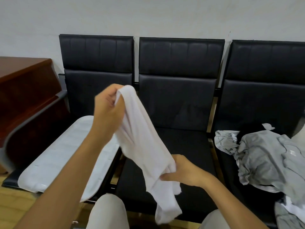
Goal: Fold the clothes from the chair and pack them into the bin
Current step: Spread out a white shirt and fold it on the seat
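White garment (145, 146) held in mid-air at centre frame, stretched on a diagonal from upper left to lower right, above the middle seat (165, 141) of a three-seat black padded bench. Left hand (107, 111) raised at centre left, fingers curled and pinching the garment's upper end, cloth bunched over the fingertips. Right hand (184, 172) lower, at centre right, thumb and fingers closed on a gathered fold of the same garment; loose cloth hanging below that grip toward the bottom centre of the frame, motion-blurred, exact garment type not determinable. Middle seat beneath the garment bare black upholstery. Left seat, lower left of frame, covered by a white quilted pad (62, 156) lying flat along the cushion. Right seat, at the right edge, loaded with a crumpled pile of grey clothes (267, 159), unfolded, with a white piece (293, 207) showing at its lower edge. Three black backrests (179, 57) set against a pale wall (148, 15) across the upper frame. Reddish-brown wooden furniture (24, 83) at far left, just beside the bench's grey armrest (33, 116). Knees in light trousers (107, 212) visible at bottom centre. Wood-toned floor (9, 195) at lower left. Bin not identifiable.
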